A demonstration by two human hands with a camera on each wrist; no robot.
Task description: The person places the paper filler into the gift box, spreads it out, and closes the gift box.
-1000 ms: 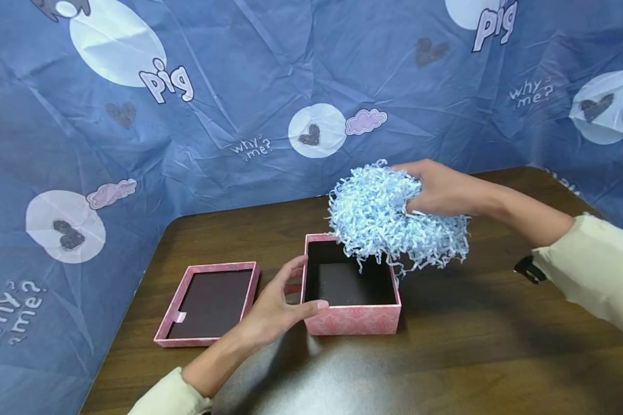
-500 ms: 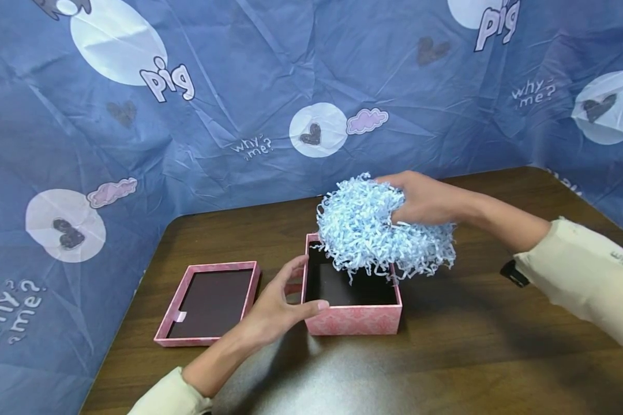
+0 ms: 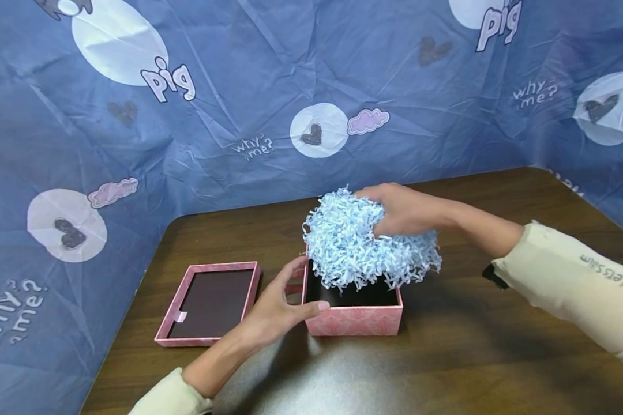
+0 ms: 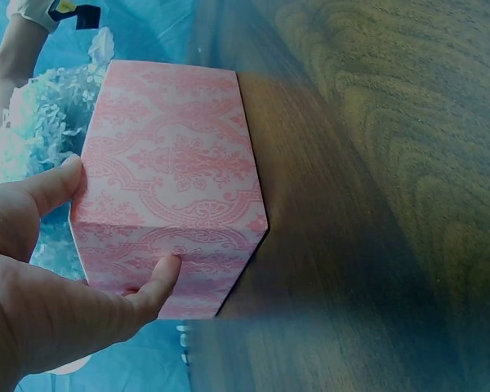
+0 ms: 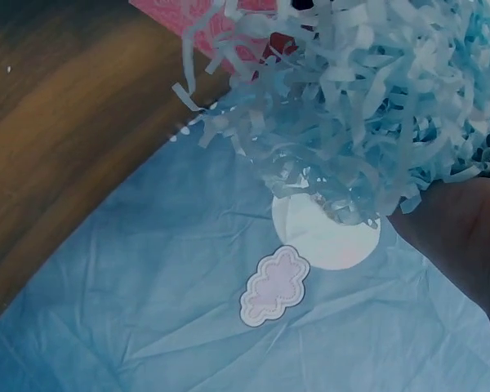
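Note:
A pink patterned box (image 3: 354, 321) with a dark inside stands without its lid on the table. My left hand (image 3: 275, 308) holds its near left corner, thumb at the front rim and the other fingers along the left wall. In the left wrist view, the fingers press on the outer walls of the box (image 4: 167, 155). My right hand (image 3: 407, 210) grips a big fluffy bundle of pale blue shredded paper (image 3: 342, 242) from above. This bundle overlaps the back and right of the box opening, its lower strands hanging over the dark inside. The right fingertips are hidden in the strands.
Left of the box, the pink lid (image 3: 213, 302) lies inside up on the brown wooden table (image 3: 446, 369), with a small pale tab at its edge. A blue printed cloth (image 3: 228, 75) hangs behind the table and along its sides.
My right hand has moved left and down with the shredded paper, from the box's upper right to over its opening. The left hand, box and lid have stayed in place.

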